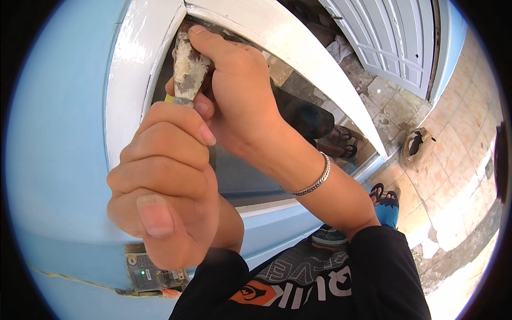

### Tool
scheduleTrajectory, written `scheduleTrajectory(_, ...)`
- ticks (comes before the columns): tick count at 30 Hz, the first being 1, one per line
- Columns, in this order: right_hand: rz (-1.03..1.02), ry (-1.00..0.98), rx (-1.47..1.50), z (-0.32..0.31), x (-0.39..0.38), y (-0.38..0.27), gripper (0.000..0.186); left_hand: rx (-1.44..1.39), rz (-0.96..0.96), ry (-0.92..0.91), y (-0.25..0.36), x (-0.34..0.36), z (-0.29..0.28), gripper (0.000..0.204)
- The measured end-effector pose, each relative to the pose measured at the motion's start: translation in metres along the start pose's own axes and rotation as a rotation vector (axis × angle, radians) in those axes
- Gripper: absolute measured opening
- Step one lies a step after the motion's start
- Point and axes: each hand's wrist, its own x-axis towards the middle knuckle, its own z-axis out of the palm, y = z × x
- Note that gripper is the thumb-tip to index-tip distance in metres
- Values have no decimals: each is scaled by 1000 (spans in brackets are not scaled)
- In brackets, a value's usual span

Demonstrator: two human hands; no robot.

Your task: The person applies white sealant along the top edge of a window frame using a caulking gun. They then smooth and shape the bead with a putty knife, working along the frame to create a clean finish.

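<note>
The scraper sits up near the inner corner of the white window frame, its crusted blade pointing away from the person. The left hand is curled into a fist around the handle, while the right hand pinches the blade, thumb near its far end and fingers behind it. I'd worry about that grip: if the left hand shoved hard and the blade skidded, its edge could nick the right thumb, gouge the frame or scratch the glass just beside it. As for writing, the black shirt carries big pale letters and an orange patch; the grey box on the blue wall has markings too small to read.
</note>
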Motion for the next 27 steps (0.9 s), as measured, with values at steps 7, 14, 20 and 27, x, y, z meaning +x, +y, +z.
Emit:
scheduleTrajectory(7, 42, -57, -487, -36, -85, -7, 41, -129, 17, 424, 34, -98, 54, 42)
scheduleTrajectory(14, 4, -30, -1357, -99, -136, -59, 48, -98, -306, 125, 37, -190, 68, 20)
scheduleTrajectory(20, -20, 29, -1708, -125, -179, -85, 54, 541, -214, 432, -4, -203, 37, 18)
scheduleTrajectory(27, -21, 223, -1621, -152, -192, -79, 65, 1156, -41, 449, -43, -238, -5, 23)
